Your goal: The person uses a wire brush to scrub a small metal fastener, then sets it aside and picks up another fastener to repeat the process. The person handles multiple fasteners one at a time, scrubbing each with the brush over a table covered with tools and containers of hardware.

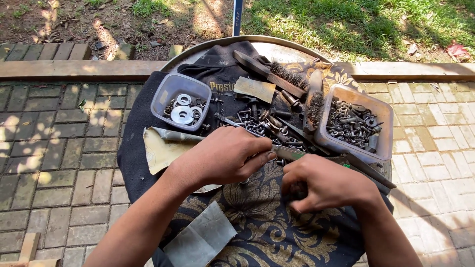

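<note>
Flat file (292,154) under left hand (225,158)

Long, thin metal tool (297,154) with a green-marked shaft, lying slanted across the dark, gold-patterned cloth (257,222), pinched at its near end under the left hand (222,155). Small dark piece, mostly hidden, gripped in the curled fingers (297,198) of the right hand (326,185), just below the tool.
</note>
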